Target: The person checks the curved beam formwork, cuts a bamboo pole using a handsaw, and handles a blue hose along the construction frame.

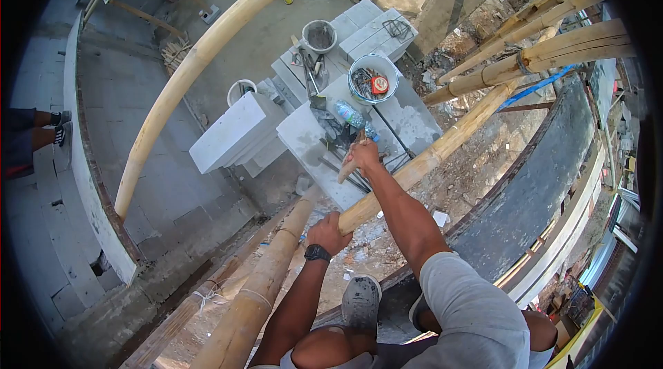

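My left hand (328, 233), with a black watch at the wrist, is wrapped around a thick bamboo pole (414, 170) that runs diagonally up to the right. Beyond the pole, my right hand (364, 156) is closed on a tan wooden handle (347, 171). What the handle belongs to is hidden by the hand and the clutter behind it. Close to that hand lies a plastic bottle (351, 115) on stacked white blocks (304, 135). Dark tools (338, 135) and thin rods lie around it. A white bucket (373, 79) holds tools and a red tape measure (380, 84).
A second bucket (319, 36) and more white blocks (238, 130) stand farther back. Bamboo poles (207, 51) cross at left and right. Beneath my shoe (361, 300) is a dark curved board (511, 210), with rubble ground below. Another person's legs (45, 135) show at far left.
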`<state>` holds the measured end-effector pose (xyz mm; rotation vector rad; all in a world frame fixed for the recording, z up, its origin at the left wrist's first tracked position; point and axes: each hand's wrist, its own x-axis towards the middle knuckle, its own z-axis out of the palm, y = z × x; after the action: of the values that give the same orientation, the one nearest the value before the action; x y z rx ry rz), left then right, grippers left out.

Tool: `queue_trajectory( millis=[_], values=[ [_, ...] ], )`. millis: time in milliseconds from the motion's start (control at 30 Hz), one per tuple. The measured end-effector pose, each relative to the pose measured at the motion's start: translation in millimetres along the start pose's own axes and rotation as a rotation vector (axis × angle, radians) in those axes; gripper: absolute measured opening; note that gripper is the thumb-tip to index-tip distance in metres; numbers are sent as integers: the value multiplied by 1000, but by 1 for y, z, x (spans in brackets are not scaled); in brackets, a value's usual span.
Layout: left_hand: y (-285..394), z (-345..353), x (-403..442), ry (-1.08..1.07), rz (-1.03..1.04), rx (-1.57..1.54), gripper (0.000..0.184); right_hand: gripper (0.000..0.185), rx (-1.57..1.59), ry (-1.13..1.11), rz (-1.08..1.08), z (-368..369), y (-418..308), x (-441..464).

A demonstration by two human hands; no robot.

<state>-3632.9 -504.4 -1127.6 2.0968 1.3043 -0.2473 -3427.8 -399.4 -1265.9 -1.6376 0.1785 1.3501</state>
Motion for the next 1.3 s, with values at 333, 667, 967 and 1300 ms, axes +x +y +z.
queue_trajectory(
  millis=[333, 667, 967, 1300],
  values=[
    [-1, 2, 1, -3, 10, 6, 53, 63, -366, 613, 78, -22, -19, 37],
    [-1, 0, 1, -23, -8, 3, 56, 73, -1238, 346, -224, -3, -30, -3],
    [1, -3, 0, -6, -5, -11, 49, 64, -1396, 236, -355, -16, -37, -10],
    [-2, -3, 0, -11, -1, -33, 52, 55, -1074, 285, -262, 1, -38, -34]
  ],
)
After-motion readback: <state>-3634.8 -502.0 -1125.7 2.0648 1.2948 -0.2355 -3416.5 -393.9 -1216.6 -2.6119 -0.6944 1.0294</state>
